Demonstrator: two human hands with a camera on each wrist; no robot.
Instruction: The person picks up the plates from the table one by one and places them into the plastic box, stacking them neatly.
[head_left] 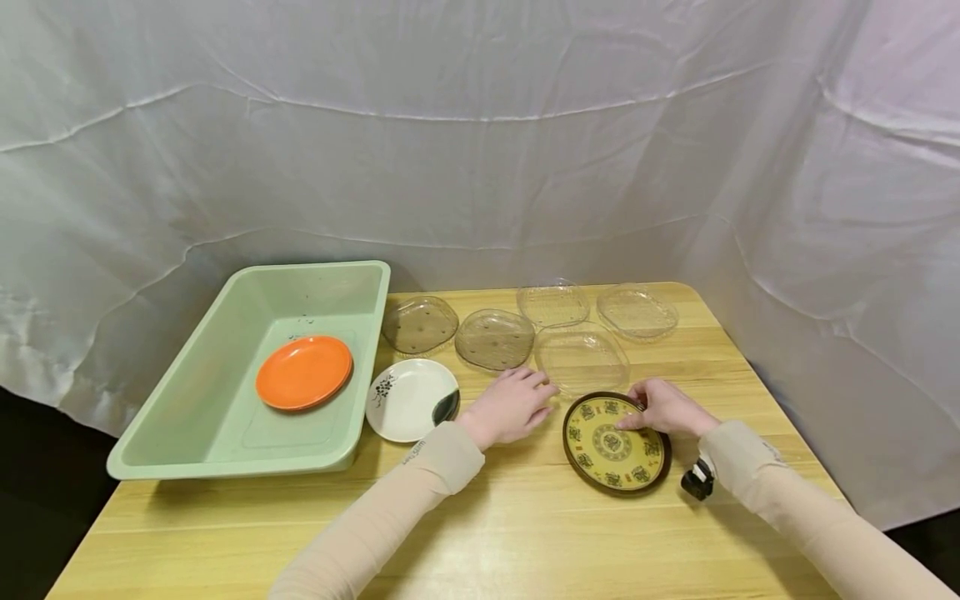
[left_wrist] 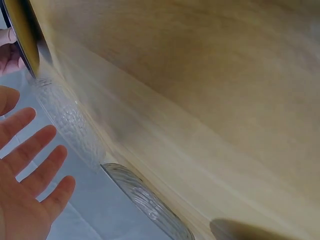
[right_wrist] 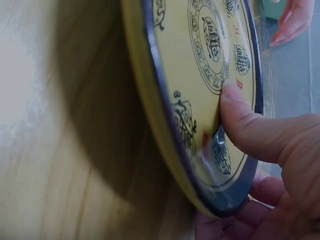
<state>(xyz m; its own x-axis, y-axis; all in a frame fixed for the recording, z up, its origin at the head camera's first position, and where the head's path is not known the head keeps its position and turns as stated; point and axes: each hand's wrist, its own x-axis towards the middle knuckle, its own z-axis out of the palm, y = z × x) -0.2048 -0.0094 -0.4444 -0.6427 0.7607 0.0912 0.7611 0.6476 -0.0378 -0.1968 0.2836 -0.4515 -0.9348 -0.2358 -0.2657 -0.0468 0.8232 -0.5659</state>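
Note:
My right hand (head_left: pixel 669 407) grips a yellow plate (head_left: pixel 612 446) with a dark rim and dark printed emblems. Its thumb presses on the plate's face while the fingers curl beneath the edge, as the right wrist view shows. In that view a shadow falls on the wood beside the tilted plate (right_wrist: pixel 185 75). Holding nothing, my left hand (head_left: pixel 512 406) hovers over the table left of the plate, its fingers (left_wrist: pixel 42 162) spread and relaxed. Just left of that hand lies a white plate (head_left: pixel 408 396) with a dark floral print and a green patch, partly covered by the sleeve.
A pale green basin (head_left: pixel 247 454) stands at the left with an orange plate (head_left: pixel 303 372) inside. Two greyish clear dishes (head_left: pixel 420 325) and several colourless clear dishes (head_left: pixel 582 358) lie along the back of the wooden table (head_left: pixel 525 533). A grey curtain (head_left: pixel 480 183) hangs behind.

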